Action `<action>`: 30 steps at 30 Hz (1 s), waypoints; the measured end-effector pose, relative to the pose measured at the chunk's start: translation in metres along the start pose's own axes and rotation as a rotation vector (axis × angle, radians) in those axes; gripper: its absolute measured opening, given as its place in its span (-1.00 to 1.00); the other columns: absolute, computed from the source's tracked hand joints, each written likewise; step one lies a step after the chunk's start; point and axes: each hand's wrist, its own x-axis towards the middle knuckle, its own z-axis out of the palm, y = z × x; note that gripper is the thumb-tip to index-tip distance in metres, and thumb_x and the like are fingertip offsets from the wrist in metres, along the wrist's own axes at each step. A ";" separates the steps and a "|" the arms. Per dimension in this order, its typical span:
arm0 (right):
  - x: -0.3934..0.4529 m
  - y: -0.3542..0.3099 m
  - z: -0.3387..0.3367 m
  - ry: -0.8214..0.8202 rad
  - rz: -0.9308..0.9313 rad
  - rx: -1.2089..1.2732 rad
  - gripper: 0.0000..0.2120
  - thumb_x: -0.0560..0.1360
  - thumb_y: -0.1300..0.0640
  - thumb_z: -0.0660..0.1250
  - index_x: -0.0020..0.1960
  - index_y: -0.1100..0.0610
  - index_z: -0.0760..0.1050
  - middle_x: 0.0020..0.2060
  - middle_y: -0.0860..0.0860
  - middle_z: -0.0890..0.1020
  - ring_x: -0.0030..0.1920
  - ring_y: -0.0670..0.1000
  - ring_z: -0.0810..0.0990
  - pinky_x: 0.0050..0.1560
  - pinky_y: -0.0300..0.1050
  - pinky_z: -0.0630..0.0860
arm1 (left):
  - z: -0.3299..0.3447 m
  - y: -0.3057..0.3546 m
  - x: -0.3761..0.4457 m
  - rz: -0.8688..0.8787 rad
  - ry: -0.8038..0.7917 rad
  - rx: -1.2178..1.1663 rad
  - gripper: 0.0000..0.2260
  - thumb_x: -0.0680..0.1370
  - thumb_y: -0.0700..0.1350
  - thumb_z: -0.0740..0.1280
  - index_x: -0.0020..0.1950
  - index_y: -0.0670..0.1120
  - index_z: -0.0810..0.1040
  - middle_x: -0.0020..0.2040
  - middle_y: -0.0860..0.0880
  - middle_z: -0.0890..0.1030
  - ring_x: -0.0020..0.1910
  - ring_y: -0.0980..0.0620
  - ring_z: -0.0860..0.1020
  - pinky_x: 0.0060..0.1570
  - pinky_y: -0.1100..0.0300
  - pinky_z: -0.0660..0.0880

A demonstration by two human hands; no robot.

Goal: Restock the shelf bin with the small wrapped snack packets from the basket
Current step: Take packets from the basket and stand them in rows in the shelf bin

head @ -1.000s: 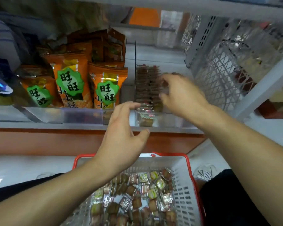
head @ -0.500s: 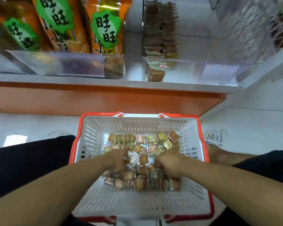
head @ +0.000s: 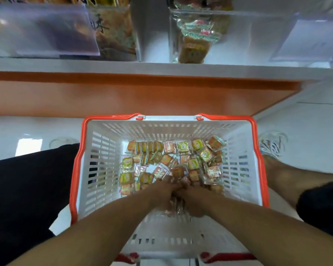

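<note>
A white basket with a red rim (head: 79, 162) stands on the floor between my knees. Several small wrapped snack packets (head: 183, 154) lie heaped on its bottom. My left hand (head: 162, 196) and my right hand (head: 193, 200) are pressed together low in the basket, fingers curled round a bunch of packets between them. The clear shelf bin (head: 238, 35) sits on the shelf above, with a few of the same packets behind its front wall.
The white shelf edge (head: 161, 67) and an orange panel (head: 142, 96) run above the basket. A clear bin of orange snack bags (head: 112, 33) stands left of the target bin. My knees flank the basket; a shoe (head: 272, 144) rests at the right.
Both hands left the shelf bin and dropped into the basket. In the last half second they closed together over a bunch of packets, and the view tilted further down.
</note>
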 end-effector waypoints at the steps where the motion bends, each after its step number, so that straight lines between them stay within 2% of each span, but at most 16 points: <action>1: -0.001 -0.002 0.000 0.036 0.044 0.016 -0.46 0.61 0.12 0.24 0.56 0.10 0.23 0.52 0.12 0.32 0.41 0.23 0.41 0.34 0.09 0.45 | 0.002 -0.002 0.001 -0.005 0.025 -0.023 -0.37 0.50 -0.07 0.47 0.53 0.17 0.34 0.43 -0.10 0.36 0.31 -0.20 0.47 0.27 0.00 0.49; 2: -0.003 -0.005 0.001 0.054 0.095 0.024 -0.48 0.61 0.12 0.26 0.54 0.12 0.26 0.48 0.14 0.38 0.38 0.23 0.44 0.31 0.09 0.47 | 0.003 -0.004 0.002 -0.022 0.056 -0.037 -0.39 0.49 -0.09 0.46 0.51 0.14 0.36 0.40 -0.09 0.41 0.30 -0.17 0.48 0.26 -0.01 0.51; 5: -0.006 -0.008 0.003 0.037 0.204 -0.029 -0.44 0.61 0.10 0.24 0.57 0.11 0.16 0.37 0.15 0.49 0.30 0.24 0.50 0.21 0.08 0.49 | 0.008 -0.010 0.000 -0.108 0.131 -0.068 -0.34 0.45 -0.04 0.49 0.49 0.07 0.31 0.35 -0.04 0.46 0.33 -0.12 0.45 0.27 -0.09 0.51; 8: -0.006 -0.011 0.002 -0.034 0.218 -0.073 -0.48 0.61 0.07 0.23 0.54 0.11 0.23 0.35 0.12 0.52 0.31 0.22 0.50 0.18 0.11 0.47 | 0.009 -0.011 -0.001 -0.131 0.094 -0.053 -0.27 0.39 0.18 0.52 0.49 0.09 0.30 0.38 -0.02 0.44 0.37 -0.13 0.41 0.30 -0.13 0.49; 11: -0.004 -0.013 0.005 0.020 0.245 0.085 -0.61 0.62 0.11 0.23 0.44 0.11 0.39 0.28 0.10 0.58 0.25 0.18 0.57 0.14 0.08 0.57 | 0.016 -0.006 -0.001 -0.072 -0.022 0.050 -0.30 0.43 0.33 0.42 0.52 0.22 0.30 0.47 -0.05 0.36 0.43 -0.17 0.34 0.39 -0.17 0.40; 13: -0.005 -0.012 0.008 0.088 0.250 0.251 -0.66 0.63 0.12 0.21 0.38 0.13 0.43 0.23 0.14 0.59 0.21 0.20 0.58 0.16 0.07 0.55 | 0.021 -0.002 -0.001 -0.013 -0.072 0.111 -0.35 0.50 0.30 0.38 0.55 0.21 0.30 0.54 -0.08 0.31 0.48 -0.19 0.26 0.46 -0.15 0.29; 15: -0.006 -0.009 0.006 0.127 0.242 0.403 -0.67 0.63 0.08 0.21 0.37 0.09 0.45 0.23 0.14 0.59 0.21 0.19 0.58 0.21 0.04 0.53 | 0.022 -0.002 0.001 -0.032 -0.061 0.110 -0.40 0.52 0.24 0.40 0.53 0.13 0.38 0.52 -0.10 0.32 0.45 -0.18 0.31 0.43 -0.09 0.34; 17: -0.007 -0.007 0.000 0.134 0.251 0.457 -0.67 0.63 0.00 0.20 0.37 -0.04 0.45 0.23 0.08 0.62 0.20 0.15 0.60 0.22 0.03 0.54 | 0.018 -0.003 0.002 -0.086 -0.002 0.035 -0.53 0.53 0.11 0.46 0.41 0.03 0.54 0.45 -0.07 0.40 0.33 -0.13 0.46 0.29 0.00 0.47; 19: -0.006 -0.007 -0.009 0.127 0.272 0.456 -0.67 0.58 -0.01 0.27 0.34 -0.11 0.46 0.15 0.05 0.66 0.13 0.15 0.64 0.17 0.05 0.58 | 0.014 -0.005 0.002 -0.136 0.045 -0.048 -0.62 0.50 0.03 0.51 0.28 -0.06 0.61 0.34 -0.06 0.51 0.21 -0.10 0.57 0.17 0.06 0.54; 21: -0.008 -0.006 -0.022 0.090 0.264 0.455 -0.71 0.52 0.10 0.35 0.24 -0.02 0.56 0.03 0.08 0.69 0.05 0.14 0.67 0.03 -0.04 0.61 | 0.009 -0.007 -0.001 -0.176 0.077 -0.130 -0.64 0.46 0.00 0.55 0.19 -0.08 0.62 0.20 -0.06 0.61 0.11 -0.08 0.62 0.05 0.13 0.56; 23: -0.018 -0.003 -0.040 0.019 0.230 0.321 -0.77 0.47 0.17 0.42 0.12 0.12 0.63 -0.12 0.10 0.68 -0.03 0.11 0.68 -0.18 -0.14 0.53 | 0.000 -0.009 -0.006 -0.196 0.083 -0.222 -0.70 0.44 0.00 0.56 0.10 -0.08 0.65 0.05 -0.06 0.68 -0.01 -0.03 0.66 -0.03 0.15 0.60; 24: -0.023 -0.003 -0.050 0.003 0.221 0.261 -0.76 0.45 0.21 0.43 0.12 0.17 0.64 -0.12 0.11 0.67 -0.04 0.10 0.66 -0.20 -0.14 0.49 | -0.007 -0.011 -0.009 -0.205 0.084 -0.263 -0.74 0.45 0.02 0.56 0.05 -0.08 0.69 -0.01 -0.06 0.70 -0.07 -0.01 0.66 -0.07 0.15 0.60; 27: -0.043 -0.004 -0.083 0.035 0.191 0.172 -0.69 0.47 0.32 0.39 0.20 0.20 0.63 0.17 0.08 0.63 0.13 -0.05 0.55 -0.05 -0.13 0.50 | -0.034 -0.019 -0.019 -0.227 0.127 -0.404 -0.82 0.52 0.00 0.49 -0.17 -0.09 0.67 -0.22 -0.03 0.67 -0.16 -0.04 0.67 -0.17 0.16 0.57; 28: -0.052 -0.006 -0.097 0.063 0.185 0.167 -0.65 0.46 0.35 0.39 0.23 0.17 0.62 0.20 0.07 0.62 0.15 -0.03 0.56 0.01 -0.12 0.55 | -0.045 -0.021 -0.023 -0.224 0.147 -0.479 -0.75 0.56 -0.02 0.46 -0.26 -0.09 0.59 -0.31 -0.01 0.61 -0.23 -0.03 0.66 -0.19 0.16 0.56; 30: -0.074 -0.011 -0.124 0.134 0.175 0.200 -0.61 0.48 0.37 0.34 0.26 0.09 0.61 0.17 0.07 0.66 0.10 0.07 0.65 0.01 -0.10 0.61 | -0.069 -0.021 -0.037 -0.226 0.212 -0.615 -0.58 0.60 0.13 0.38 -0.37 -0.03 0.41 -0.44 0.04 0.46 -0.42 0.11 0.52 -0.30 0.22 0.48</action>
